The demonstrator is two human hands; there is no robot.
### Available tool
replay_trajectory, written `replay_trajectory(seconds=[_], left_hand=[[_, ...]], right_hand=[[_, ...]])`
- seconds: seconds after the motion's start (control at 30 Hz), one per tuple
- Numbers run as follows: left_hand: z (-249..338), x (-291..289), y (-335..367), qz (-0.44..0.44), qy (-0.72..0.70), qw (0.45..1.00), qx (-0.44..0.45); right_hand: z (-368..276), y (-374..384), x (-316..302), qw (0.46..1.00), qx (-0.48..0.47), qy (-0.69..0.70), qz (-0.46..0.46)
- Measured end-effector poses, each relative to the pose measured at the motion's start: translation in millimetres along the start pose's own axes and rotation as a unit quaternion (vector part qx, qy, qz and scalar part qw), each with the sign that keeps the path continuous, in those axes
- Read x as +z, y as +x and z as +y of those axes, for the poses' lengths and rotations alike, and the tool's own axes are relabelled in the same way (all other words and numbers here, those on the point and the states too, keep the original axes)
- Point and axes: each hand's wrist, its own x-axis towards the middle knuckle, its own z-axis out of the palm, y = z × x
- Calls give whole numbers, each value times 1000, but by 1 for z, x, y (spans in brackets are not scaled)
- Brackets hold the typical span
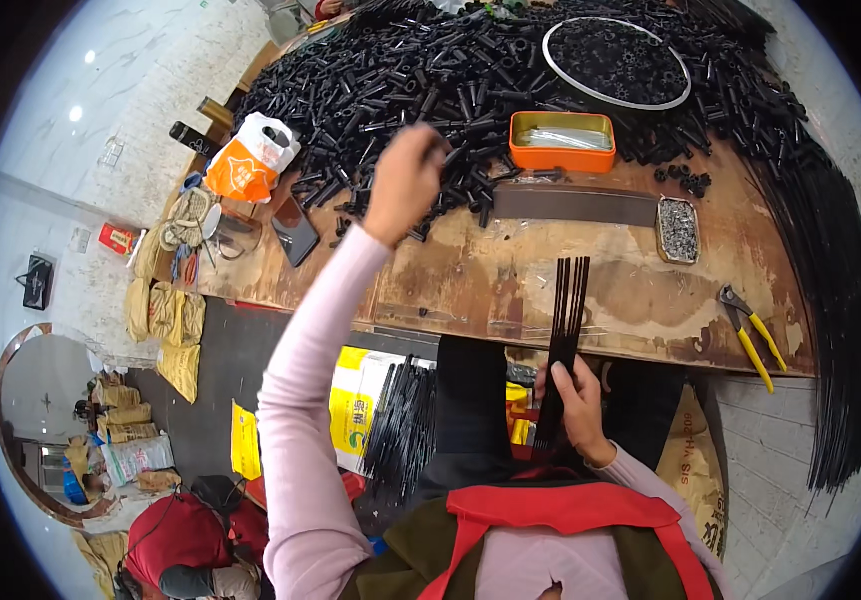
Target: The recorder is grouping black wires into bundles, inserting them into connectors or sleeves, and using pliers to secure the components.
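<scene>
My left hand (408,182) is stretched out over the large heap of black plastic tube pieces (380,115) on the table. Its fingers are blurred and partly hidden against the dark pieces, so their grip does not show. Close to my lap, my right hand (582,408) is closed round a bundle of thin black rods (567,315). The rods stand nearly upright in the picture, their upper ends spread slightly apart over the table's front edge.
An orange tin (562,158) of clear sticks, a small box of metal bits (677,230) and yellow-handled pliers (750,335) lie on the wooden table (430,285). A phone (295,232) lies left. Long black rods (835,330) overhang the right edge. Another person (185,540) is low at left.
</scene>
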Motion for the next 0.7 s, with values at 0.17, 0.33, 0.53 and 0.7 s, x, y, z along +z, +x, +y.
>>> replay_trajectory(seconds=[0.17,0.33,0.53,0.7], left_hand=[[44,18,-54,-80,30,995,-47],[33,19,-50,-162,189,959,134],[75,17,-57,-48,24,986,159],[146,24,-77,-258,-396,871,-131]], right_hand=[[0,3,-1,999,-21,-28,5],[-1,1,4,999,-31,-37,12],[6,-8,6,998,-52,-28,30],[14,-12,2,996,-5,85,4]])
